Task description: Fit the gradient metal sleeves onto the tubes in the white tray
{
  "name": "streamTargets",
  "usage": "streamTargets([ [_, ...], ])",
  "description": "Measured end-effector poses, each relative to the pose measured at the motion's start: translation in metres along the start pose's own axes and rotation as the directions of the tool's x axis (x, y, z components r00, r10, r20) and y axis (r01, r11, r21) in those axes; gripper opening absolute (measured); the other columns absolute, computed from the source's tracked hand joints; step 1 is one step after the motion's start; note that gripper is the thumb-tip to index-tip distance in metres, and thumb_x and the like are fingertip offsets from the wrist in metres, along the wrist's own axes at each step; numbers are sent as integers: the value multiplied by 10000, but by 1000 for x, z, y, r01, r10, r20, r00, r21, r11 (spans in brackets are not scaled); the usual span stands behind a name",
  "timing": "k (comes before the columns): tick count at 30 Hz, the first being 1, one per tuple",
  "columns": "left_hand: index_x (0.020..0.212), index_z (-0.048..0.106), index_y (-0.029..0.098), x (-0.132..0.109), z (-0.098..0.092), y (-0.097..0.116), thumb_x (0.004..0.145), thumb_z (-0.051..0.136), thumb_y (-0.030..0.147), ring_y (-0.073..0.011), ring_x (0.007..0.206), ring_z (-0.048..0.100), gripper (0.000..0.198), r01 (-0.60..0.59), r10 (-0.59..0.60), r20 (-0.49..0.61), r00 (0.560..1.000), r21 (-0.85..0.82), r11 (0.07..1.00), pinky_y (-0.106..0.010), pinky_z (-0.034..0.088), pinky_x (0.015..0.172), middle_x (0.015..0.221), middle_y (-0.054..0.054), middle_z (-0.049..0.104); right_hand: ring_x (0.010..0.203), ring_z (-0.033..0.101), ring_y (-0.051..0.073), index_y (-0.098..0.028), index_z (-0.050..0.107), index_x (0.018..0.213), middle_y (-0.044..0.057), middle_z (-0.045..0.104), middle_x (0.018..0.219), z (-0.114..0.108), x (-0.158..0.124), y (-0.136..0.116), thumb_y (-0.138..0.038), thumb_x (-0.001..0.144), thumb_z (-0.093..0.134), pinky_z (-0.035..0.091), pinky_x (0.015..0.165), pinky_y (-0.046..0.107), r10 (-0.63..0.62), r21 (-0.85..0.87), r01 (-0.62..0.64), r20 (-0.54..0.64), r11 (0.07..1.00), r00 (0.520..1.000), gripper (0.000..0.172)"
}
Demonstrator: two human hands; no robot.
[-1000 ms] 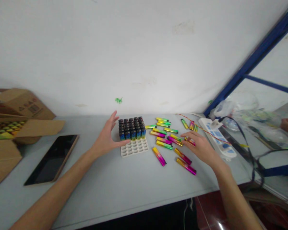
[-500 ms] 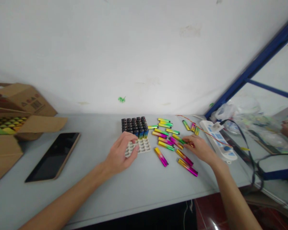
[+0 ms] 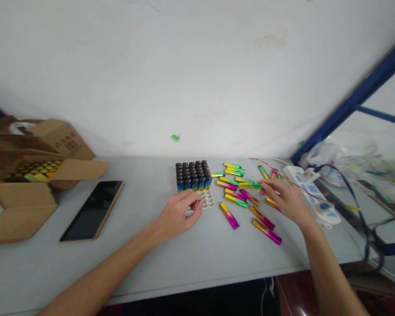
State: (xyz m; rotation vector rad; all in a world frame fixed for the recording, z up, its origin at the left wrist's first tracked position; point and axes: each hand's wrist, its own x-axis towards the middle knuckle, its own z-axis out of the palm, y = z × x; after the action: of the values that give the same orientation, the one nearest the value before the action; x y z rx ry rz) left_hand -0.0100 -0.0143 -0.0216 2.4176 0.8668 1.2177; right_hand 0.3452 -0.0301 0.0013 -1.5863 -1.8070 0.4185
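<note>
White plastic tray (image 3: 208, 199), at centre frame on a grey table (image 3: 184, 263), is touched at its near edge by the left hand (image 3: 181, 213), fingers curled in; whether the tray is gripped cannot be told; black-capped sticks (image 3: 193, 174) are stood upright in its far rows. Right of centre, a green-and-yellow stick (image 3: 250, 185) is pinched level between thumb and fingertips of the right hand (image 3: 286, 199), above loose sticks (image 3: 230, 215) scattered flat; a phone (image 3: 92, 210) and cardboard boxes (image 3: 36, 175) are seen at left, a power strip (image 3: 316, 197) at right.
</note>
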Motion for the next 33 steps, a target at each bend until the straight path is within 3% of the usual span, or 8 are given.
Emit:
streamTargets([
  [4,1030,704,202,1,2,3,1006,574,333,-154,710,664,186,253,-245,72,967,-143,957,-279,538,692,830,-35,735,801,753,220,-195,715,1042,83,773,918,17,5,-38,-571,924,679,634,741,346,-13,357,-17,84,934,996,396],
  [8,1328,631,220,4,6,3,970,642,467,-181,773,725,435,449,-374,259,890,-362,817,-295,596,647,1026,-68,775,749,728,179,-190,745,1005,49,763,892,39,18,-84,-531,931,699,603,705,300,-171,473,19,281,881,944,352],
  [12,997,656,167,6,11,3,969,640,507,-165,646,696,341,547,-373,405,834,-525,652,-300,591,608,811,-47,719,704,671,148,-197,756,941,20,740,814,63,33,-112,-481,969,677,534,664,260,-324,415,201,251,887,912,296],
  [16,1018,535,191,9,10,1,962,641,546,-165,672,690,374,580,-394,428,813,-643,500,-306,583,610,843,-37,678,774,645,170,-206,741,1104,57,730,968,75,45,-99,-449,1021,606,519,766,302,-385,149,373,57,916,921,290],
  [20,1104,527,210,11,4,-2,974,607,583,-85,561,476,403,566,-432,373,821,-629,533,-213,402,503,770,28,570,709,609,182,-194,554,1405,81,700,1044,72,50,-64,-432,1059,501,538,830,356,-313,-32,311,-81,950,946,423],
  [23,948,557,203,10,0,-4,978,569,623,-79,526,337,421,559,-482,297,824,-562,610,-215,289,475,660,66,410,671,606,181,-203,459,1484,81,699,1049,68,47,-50,-431,1063,478,550,809,352,-275,-47,272,-85,961,958,480],
  [26,713,447,203,7,-1,-6,957,566,661,-77,512,290,532,560,-529,215,821,-483,673,-230,240,470,604,66,338,643,613,177,-216,445,1488,76,704,1044,67,42,-50,-437,1065,471,558,798,351,-267,-45,264,-81,964,960,479],
  [33,617,374,219,4,3,-17,941,546,612,-78,461,285,538,664,-675,132,726,-391,637,-241,223,451,514,76,315,649,645,198,-208,509,1427,64,728,945,72,38,-56,-422,1059,502,554,753,353,-300,-48,297,-72,954,951,426],
])
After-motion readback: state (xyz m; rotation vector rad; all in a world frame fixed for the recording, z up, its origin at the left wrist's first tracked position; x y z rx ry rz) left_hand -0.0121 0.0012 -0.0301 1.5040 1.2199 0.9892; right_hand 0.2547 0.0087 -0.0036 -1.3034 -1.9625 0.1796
